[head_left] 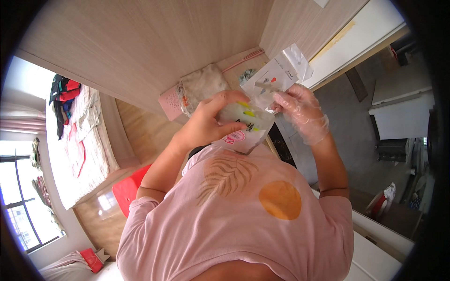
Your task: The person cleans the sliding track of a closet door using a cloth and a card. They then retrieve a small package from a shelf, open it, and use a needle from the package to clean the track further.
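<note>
My left hand (204, 122), bare, is closed around a white plastic packet (255, 136) with yellow-green marks, dark lettering and a pink round label. Its thumb lies across the packet's front. To the right, my right hand (303, 112) wears a clear disposable glove, with the fingertips pinched at the lower edge of a white-and-clear printed plastic wrapper (272, 70). Small drop-shaped pictures in red and grey show on the wrapper, and its clear flap sticks up at the far right. The packet and the wrapper overlap between my hands, so where one ends is hard to see.
Behind my hands, a beige cloth drawstring bag (204, 84) and a pink sheet (171, 103) lie by a wood-grain panel (154, 42). A red stool (131, 187) stands at left, near a bed (89, 154) with clothes. Dark grey floor (328, 122) lies at right.
</note>
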`<state>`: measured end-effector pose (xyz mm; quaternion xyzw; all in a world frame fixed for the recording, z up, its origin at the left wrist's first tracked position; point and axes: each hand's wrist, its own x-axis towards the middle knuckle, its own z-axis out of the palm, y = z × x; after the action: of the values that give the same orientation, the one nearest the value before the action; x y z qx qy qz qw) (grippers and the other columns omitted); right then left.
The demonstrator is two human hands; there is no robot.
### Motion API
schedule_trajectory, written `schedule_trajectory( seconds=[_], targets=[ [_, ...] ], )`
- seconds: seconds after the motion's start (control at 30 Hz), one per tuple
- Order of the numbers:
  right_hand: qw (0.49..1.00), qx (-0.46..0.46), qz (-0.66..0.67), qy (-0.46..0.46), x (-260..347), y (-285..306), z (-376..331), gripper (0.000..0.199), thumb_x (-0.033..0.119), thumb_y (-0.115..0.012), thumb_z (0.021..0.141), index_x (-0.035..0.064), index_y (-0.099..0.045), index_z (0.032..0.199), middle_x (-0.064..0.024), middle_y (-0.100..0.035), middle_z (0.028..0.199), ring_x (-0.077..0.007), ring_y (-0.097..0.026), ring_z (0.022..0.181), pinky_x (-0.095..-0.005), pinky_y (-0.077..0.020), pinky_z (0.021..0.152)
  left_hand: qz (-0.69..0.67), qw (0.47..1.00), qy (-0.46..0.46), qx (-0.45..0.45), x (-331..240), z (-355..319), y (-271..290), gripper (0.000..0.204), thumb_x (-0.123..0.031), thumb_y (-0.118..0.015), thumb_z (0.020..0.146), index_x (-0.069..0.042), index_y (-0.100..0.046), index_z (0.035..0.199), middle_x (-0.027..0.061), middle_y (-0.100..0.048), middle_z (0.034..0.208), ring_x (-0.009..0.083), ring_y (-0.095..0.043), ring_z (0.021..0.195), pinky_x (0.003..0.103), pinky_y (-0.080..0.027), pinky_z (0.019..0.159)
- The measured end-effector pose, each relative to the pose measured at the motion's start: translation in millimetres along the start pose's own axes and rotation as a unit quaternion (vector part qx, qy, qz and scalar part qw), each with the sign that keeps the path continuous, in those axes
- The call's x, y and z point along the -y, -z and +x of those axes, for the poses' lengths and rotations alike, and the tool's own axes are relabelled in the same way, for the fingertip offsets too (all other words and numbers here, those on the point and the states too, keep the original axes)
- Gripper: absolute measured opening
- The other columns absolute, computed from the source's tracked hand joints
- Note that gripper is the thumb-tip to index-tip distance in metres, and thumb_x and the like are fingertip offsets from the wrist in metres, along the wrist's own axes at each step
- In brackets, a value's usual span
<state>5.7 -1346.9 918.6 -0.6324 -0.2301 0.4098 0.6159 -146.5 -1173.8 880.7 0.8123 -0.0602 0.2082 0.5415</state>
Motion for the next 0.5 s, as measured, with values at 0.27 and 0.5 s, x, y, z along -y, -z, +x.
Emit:
schedule_trajectory(
  seconds=[0.27,0.5],
  targets=[
    [0.996,0.01,0.025,0.089,1.0,-10.1,-1.5,0.019,0.01,-0.058,0.084,-0.0042,-0.058,0.096,-0.0046,-0.06,0.086,-0.0088,-0.054,0.076,-0.0238,-0.0458,0.071,0.025,0.997,0.011,0.072,-8.8,9.3,13.7,0.03,0.001,-0.065,0.072,-0.004,-0.048,0.097,0.0102,-0.056,0.104,0.0233,-0.056,0.09,0.031,-0.044,0.072],
    [0.978,-0.008,-0.152,0.139,-9.1,-8.0,0.3,0.017,0.009,-0.062,0.081,-0.007,-0.061,0.089,-0.0056,-0.063,0.078,-0.0065,-0.055,0.071,-0.0218,-0.046,0.062,0.04,0.994,0.044,0.09,-15.4,10.5,18.1,0.028,0.005,-0.061,0.074,-0.005,-0.045,0.094,0.0128,-0.051,0.116,0.0258,-0.054,0.093,0.032,-0.044,0.074]
  ],
)
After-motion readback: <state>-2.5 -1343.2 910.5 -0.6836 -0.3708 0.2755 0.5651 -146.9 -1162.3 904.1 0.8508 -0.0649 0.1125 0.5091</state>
